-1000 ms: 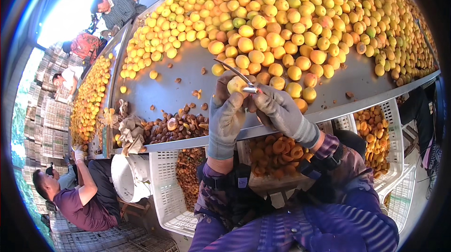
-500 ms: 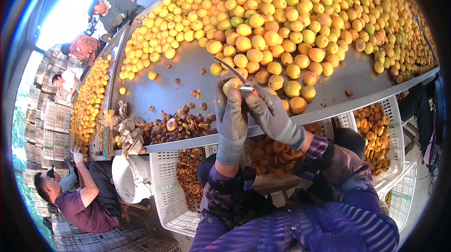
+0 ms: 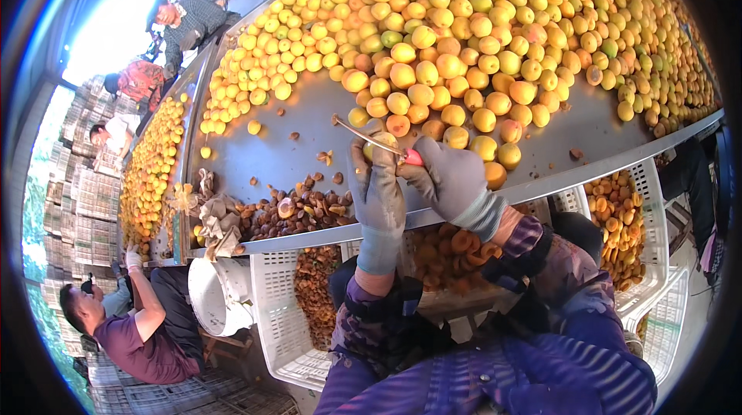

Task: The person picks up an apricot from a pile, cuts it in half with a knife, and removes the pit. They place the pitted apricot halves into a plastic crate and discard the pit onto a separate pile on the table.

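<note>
Both my hands wear grey gloves and meet above the near edge of a metal table [image 3: 301, 137]. My left hand [image 3: 380, 198] is closed around a yellow apricot [image 3: 369, 151], most of it hidden by the fingers. A small knife [image 3: 363, 135] with a thin curved blade and a red handle is gripped in my right hand [image 3: 448, 183]. Its blade lies across the top of the apricot and my left fingers, tip out to the left. Beyond my hands spreads a large heap of whole apricots [image 3: 464, 52].
Brown pits [image 3: 297, 210] lie left of my hands, beside crumpled cloth [image 3: 216, 218]. Below the table edge stand a white bucket [image 3: 220, 291], a white crate [image 3: 270, 322] of brown pieces and a crate of halved apricots [image 3: 614, 218]. A person [image 3: 131, 338] sits at the left.
The knife has turned in my right hand, so its blade points more to the left and lies flatter. Both hands stay near the same spot, the apricot still in the left.
</note>
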Demonstrator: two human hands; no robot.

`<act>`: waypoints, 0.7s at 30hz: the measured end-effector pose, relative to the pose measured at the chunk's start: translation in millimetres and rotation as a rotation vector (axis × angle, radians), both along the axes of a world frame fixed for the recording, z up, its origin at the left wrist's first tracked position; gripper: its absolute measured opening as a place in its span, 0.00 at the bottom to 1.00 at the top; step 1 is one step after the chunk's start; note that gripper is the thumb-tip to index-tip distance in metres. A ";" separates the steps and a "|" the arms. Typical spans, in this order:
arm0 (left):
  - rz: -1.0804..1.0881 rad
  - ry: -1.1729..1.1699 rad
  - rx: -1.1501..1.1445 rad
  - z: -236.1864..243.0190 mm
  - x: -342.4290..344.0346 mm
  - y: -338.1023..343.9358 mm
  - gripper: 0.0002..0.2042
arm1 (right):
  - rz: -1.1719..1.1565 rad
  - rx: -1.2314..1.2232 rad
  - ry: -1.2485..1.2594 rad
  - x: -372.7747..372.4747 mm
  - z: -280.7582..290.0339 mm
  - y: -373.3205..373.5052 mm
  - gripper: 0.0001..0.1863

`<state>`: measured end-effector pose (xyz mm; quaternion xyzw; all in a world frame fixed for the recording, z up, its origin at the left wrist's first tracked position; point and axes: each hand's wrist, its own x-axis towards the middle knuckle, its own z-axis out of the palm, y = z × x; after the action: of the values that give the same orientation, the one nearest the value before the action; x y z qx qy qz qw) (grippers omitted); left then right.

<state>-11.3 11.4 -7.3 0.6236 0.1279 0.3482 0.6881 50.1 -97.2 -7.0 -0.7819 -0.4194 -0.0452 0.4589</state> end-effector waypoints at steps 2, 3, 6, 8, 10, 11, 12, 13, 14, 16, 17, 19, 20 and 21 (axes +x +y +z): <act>-0.134 -0.202 -0.316 -7.7 0.5 3.7 0.14 | -0.112 -0.093 -0.218 0.2 1.0 0.9 0.21; -0.127 -0.202 -0.315 -9.4 -2.2 9.2 0.14 | -0.105 -0.092 -0.217 4.2 1.0 2.3 0.21; -0.187 -0.348 -0.416 -0.3 -1.8 18.0 0.16 | -0.344 -0.112 -0.121 18.3 2.1 1.9 0.20; -0.308 -0.349 -0.474 3.1 -2.6 20.7 0.23 | 0.150 0.434 0.605 16.3 6.0 0.7 0.18; -0.350 -0.349 -0.468 6.8 -5.0 23.5 0.23 | 0.310 0.494 0.755 12.6 2.8 -6.6 0.17; -0.399 -0.345 -0.462 7.6 -6.5 25.2 0.23 | 0.400 0.463 0.740 10.3 8.6 -10.5 0.16; -0.393 -0.347 -0.462 7.3 -8.2 27.0 0.23 | 0.490 0.431 0.725 7.3 11.9 -12.4 0.15; -0.437 -0.359 -0.453 8.2 -8.1 26.6 0.23 | 0.459 0.420 0.690 3.3 14.0 -13.0 0.16; -0.481 -0.371 -0.444 9.6 -7.6 25.7 0.23 | 0.458 0.418 0.686 2.0 13.1 -13.5 0.16; -0.470 -0.361 -0.447 16.4 -9.5 21.9 0.24 | 0.385 0.340 0.465 0.3 8.8 -12.4 0.18; -0.457 -0.346 -0.449 18.9 -11.0 21.1 0.24 | 0.385 0.278 0.459 1.2 8.8 -13.6 0.23; -0.458 -0.347 -0.428 16.4 -11.6 23.5 0.25 | 0.377 0.258 0.471 0.6 6.9 -14.2 0.23; -0.460 -0.348 -0.408 15.4 -11.7 24.7 0.26 | 0.367 0.239 0.483 0.1 6.5 -14.2 0.23; -0.460 -0.349 -0.407 15.2 -12.0 25.3 0.26 | 0.369 0.240 0.482 -0.6 6.6 -14.2 0.23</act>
<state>-23.3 36.7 7.9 0.4174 -0.0687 0.2530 0.8701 49.4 -111.4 -0.4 -0.6214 -0.4251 0.1759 0.6342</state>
